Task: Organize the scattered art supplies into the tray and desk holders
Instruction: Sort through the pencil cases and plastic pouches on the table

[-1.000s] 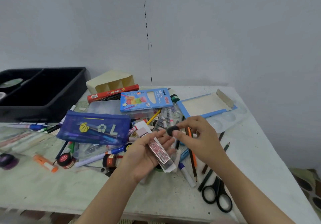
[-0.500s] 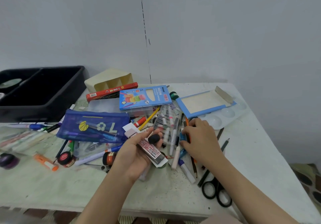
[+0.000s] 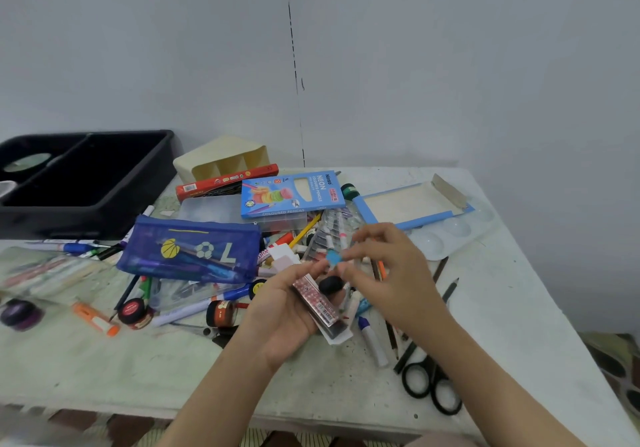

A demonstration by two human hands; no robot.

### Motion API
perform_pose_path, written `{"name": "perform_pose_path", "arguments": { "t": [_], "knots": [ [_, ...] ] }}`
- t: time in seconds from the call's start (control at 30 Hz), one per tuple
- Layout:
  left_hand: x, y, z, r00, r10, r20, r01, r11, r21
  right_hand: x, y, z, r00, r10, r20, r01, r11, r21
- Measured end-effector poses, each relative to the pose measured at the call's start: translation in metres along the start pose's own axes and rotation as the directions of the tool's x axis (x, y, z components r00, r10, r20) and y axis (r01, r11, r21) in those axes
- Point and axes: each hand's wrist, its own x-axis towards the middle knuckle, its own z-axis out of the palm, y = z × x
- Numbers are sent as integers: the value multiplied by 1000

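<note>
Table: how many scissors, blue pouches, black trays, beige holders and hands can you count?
Scissors: 1
Blue pouch: 1
Black tray: 1
Beige holder: 1
Hands: 2, left hand holding a packet, right hand pinching a blue piece
Total: 6

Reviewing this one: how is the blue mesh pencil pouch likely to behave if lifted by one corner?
The blue mesh pencil pouch looks soft-sided, so it would probably sag rather than stay flat. Pens inside show through the mesh, so its contents may slide to the low end. It lies over loose pens, which might roll.
</note>
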Motion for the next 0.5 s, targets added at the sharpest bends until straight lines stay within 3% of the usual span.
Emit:
{"name": "perform_pose_path", "arguments": {
  "t": [0.13,0.4,0.5],
  "knots": [
    [4,-4,2,999,-13,35,11,999,50,-9,-12,11,988,-93,120,107,987,-118],
    [3,-4,1,998,49,-27,-49,999,10,-20,-24,18,986,-55,156,76,989,-129],
    [3,-3,3,998,51,-49,-50,999,7,-18,-25,20,971,-43,236,85,982,-171]
  ]
}}
